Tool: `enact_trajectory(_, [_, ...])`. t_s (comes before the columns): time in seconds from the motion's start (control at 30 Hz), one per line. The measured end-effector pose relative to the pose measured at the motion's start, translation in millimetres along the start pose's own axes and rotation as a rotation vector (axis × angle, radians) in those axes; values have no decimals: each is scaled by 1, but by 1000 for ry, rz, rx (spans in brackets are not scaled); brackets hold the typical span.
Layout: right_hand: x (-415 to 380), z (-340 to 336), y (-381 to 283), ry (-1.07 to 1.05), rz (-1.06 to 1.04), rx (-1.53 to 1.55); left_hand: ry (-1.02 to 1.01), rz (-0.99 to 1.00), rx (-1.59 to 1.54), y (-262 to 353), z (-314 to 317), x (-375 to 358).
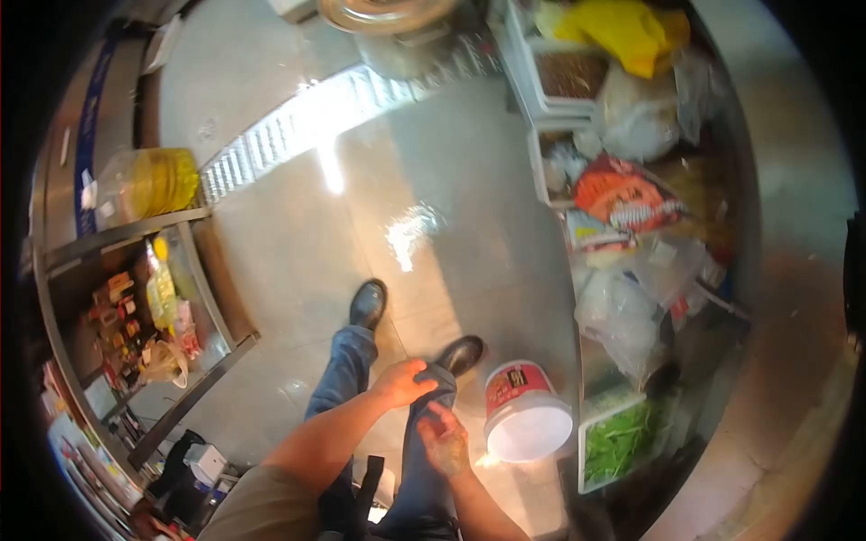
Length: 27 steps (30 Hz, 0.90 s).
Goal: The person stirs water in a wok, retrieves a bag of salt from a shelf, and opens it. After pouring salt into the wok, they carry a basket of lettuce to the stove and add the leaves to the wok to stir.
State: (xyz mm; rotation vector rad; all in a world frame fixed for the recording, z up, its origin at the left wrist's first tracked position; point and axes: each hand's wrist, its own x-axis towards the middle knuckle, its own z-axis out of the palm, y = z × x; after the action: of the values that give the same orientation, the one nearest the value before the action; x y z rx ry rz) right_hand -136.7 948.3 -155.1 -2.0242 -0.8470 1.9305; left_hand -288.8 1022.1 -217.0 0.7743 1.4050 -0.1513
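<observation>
Both hands are held out over my legs, above the tiled floor. My left hand (403, 384) is in front of my knee, its fingers loosely spread and nothing in them. Just below and to the right, my right hand (444, 440) has its palm partly turned up and its fingers bent apart, also without an object. The two hands do not touch. A white bucket (529, 427) with a red label stands on the floor to the right of my right hand, not touched by it.
Along the right, a low shelf holds plastic bags (622, 311), a red packet (622, 191) and a tray of green vegetables (621, 442). On the left stands a metal rack (194, 389) with a yellow oil container (162, 180). A large pot (406, 50) and a floor grate (271, 131) lie ahead.
</observation>
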Motion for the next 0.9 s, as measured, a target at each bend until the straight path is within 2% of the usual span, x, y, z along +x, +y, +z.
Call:
enact_trajectory(0.03, [-4, 2, -11, -132, 127, -59, 63, -20, 105, -10, -14, -10])
enact_trajectory(0.07, [-8, 2, -19, -132, 35, -123, 130, -45, 207, -21, -28, -21])
enact_trajectory(0.13, [-8, -6, -26, -136, -164, -244, 266, -39, 173, -48, -53, -44])
enact_trajectory(0.2, [-4, -30, -26, -161, -119, -244, 402, -46, 102, -75, -76, -76])
enact_trajectory(0.27, [-11, -63, -40, 5, -493, -676, 547, -56, -19, -98, -96, -111])
enact_trajectory(0.3, [-28, -71, -76, -17, -239, -779, 547, -93, -48, -108, -104, -133])
enact_trajectory(0.33, [-30, -93, -66, -18, -303, -875, 556, -124, -80, -116, -115, -150])
enact_trajectory(0.37, [-36, -108, -67, -42, -232, -961, 569, -185, -80, -126, -119, -167])
enact_trajectory(0.4, [-28, -137, -38, -64, -371, -1180, 579, -242, -75, -135, -124, -182])
enact_trajectory(0.43, [-28, -141, -51, -87, -314, -1204, 602, -274, -144, -134, -132, -201])
enact_trajectory(0.47, [-28, -133, -76, -93, -254, -1189, 615, -311, -218, -136, -131, -224])
enact_trajectory(0.53, [-21, -100, -137, -87, -143, -1114, 594, -265, -345, -177, -122, -224])
enact_trajectory(0.6, [-16, -63, -199, -74, -104, -1053, 581, -266, -268, -166, -140, -268])
enact_trajectory(0.7, [-6, 0, -295, -64, -146, -959, 508, -195, -145, -173, -180, -296])
enact_trajectory(0.8, [-6, 66, -383, -96, -240, -873, 596, -86, -26, -172, -240, -320])
enact_trajectory(0.9, [-5, 115, -448, -135, -301, -821, 741, -69, -136, -171, -303, -309])
